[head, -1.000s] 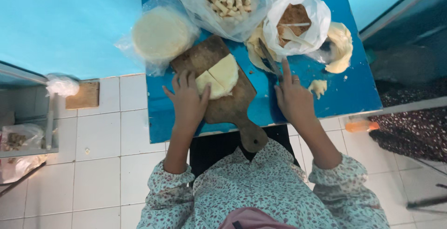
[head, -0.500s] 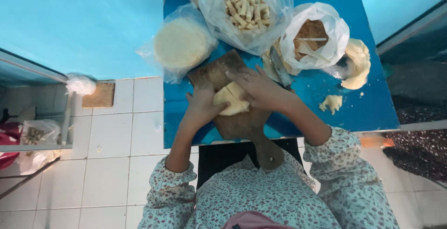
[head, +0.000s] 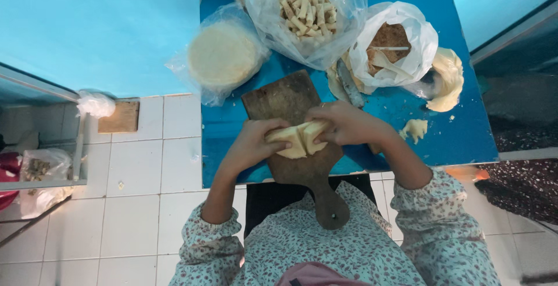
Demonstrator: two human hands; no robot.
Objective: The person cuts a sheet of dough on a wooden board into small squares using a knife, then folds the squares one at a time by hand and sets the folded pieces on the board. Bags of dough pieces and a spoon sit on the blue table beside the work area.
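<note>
My left hand (head: 251, 143) and right hand (head: 347, 124) pinch the pastry wrapper (head: 298, 139) at the cutting board's (head: 290, 103) six o'clock; pulling harder could tear it.

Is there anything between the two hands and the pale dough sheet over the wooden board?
Nothing visible. The left hand and the right hand both already touch the dough sheet, holding it from each side above the wooden board.

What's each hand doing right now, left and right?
Left hand: closed on the pale folded dough sheet over the brown wooden paddle board.
Right hand: closed on the same sheet's other end.
</note>
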